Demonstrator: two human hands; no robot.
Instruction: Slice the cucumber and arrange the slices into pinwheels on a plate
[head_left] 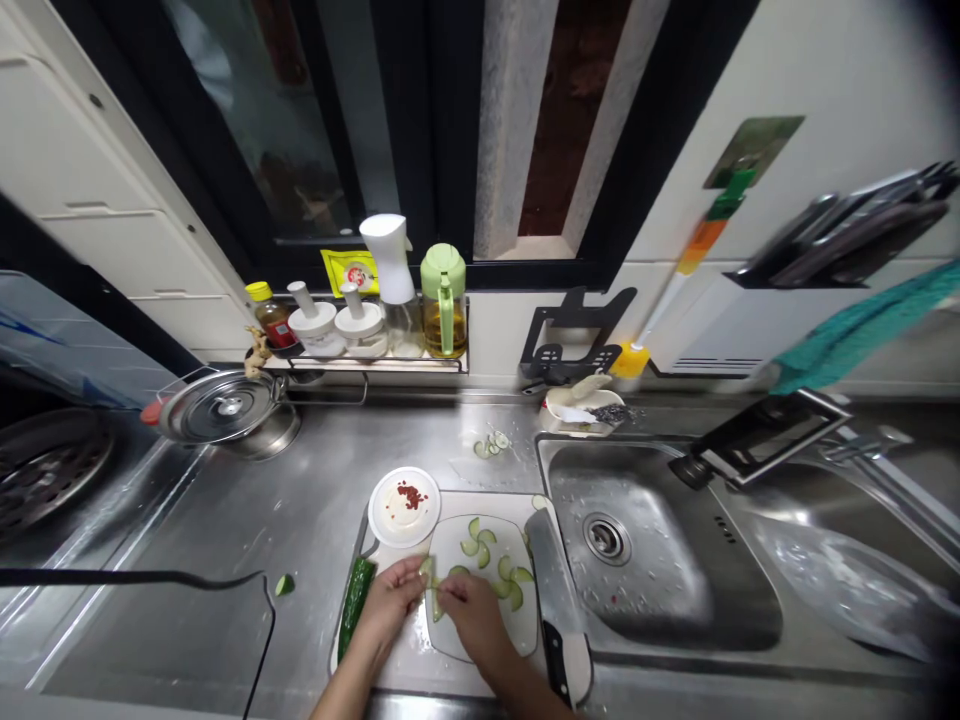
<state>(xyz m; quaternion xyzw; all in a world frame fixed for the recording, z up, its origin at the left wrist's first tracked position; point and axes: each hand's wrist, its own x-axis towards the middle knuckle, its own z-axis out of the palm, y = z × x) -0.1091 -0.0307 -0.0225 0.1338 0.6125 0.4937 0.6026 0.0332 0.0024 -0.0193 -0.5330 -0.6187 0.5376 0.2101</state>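
Note:
My left hand (pixel 388 603) and my right hand (pixel 471 610) meet over a white plate (pixel 525 625) on the cutting board (pixel 409 655). Both pinch a pale green cucumber strip (pixel 434 601) between their fingertips. Several half-moon cucumber slices (pixel 480 545) lie fanned on the plate. A long dark cucumber piece (pixel 355 605) rests just left of my left hand. A cleaver (pixel 551 585) lies along the board's right edge, its black handle toward me.
A small white dish with red chili bits (pixel 405 506) sits behind the plate. The steel sink (pixel 652 545) is to the right. More cucumber slices (pixel 491 443) lie on the counter. A lidded pot (pixel 225 408) and a condiment rack (pixel 360 325) stand at the back.

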